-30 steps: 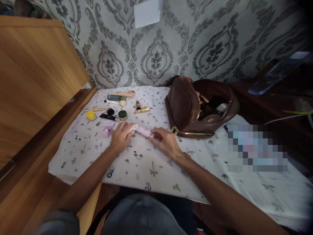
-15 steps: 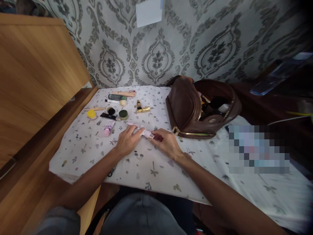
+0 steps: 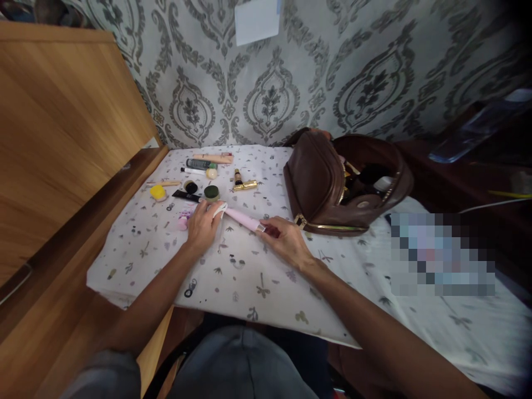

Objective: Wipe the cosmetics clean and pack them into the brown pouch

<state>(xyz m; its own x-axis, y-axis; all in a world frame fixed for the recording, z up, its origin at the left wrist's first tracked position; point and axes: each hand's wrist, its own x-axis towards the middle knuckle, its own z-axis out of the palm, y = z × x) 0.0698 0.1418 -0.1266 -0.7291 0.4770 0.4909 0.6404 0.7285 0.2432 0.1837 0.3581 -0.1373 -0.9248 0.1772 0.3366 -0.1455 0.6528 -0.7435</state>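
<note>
A pink-handled makeup brush (image 3: 243, 218) lies slantwise between my two hands, just above the patterned cloth. My right hand (image 3: 282, 238) pinches it near the silver collar, covering most of the bristle end. At the other end, my left hand (image 3: 203, 226) is closed on a white wipe (image 3: 220, 209) wrapped about the handle tip. Beside my left hand lies a pink and purple tube (image 3: 183, 221), partly hidden by the fingers. A black tube (image 3: 185, 195) and a jar with a dark green lid (image 3: 211, 192) sit just beyond it.
A brown leather bag (image 3: 320, 183) stands unzipped at the right, with items inside. Farther back lie gold-coloured cosmetics (image 3: 245, 185), a grey-green tube (image 3: 201, 164) and a yellow-topped item (image 3: 158, 193). A wooden panel (image 3: 75, 94) rises at the left; the patterned wall (image 3: 270, 105) closes the back.
My left hand has slid left along the brush handle with the wipe, baring the pink handle. My right hand keeps its hold near the collar. The view has shifted slightly.
</note>
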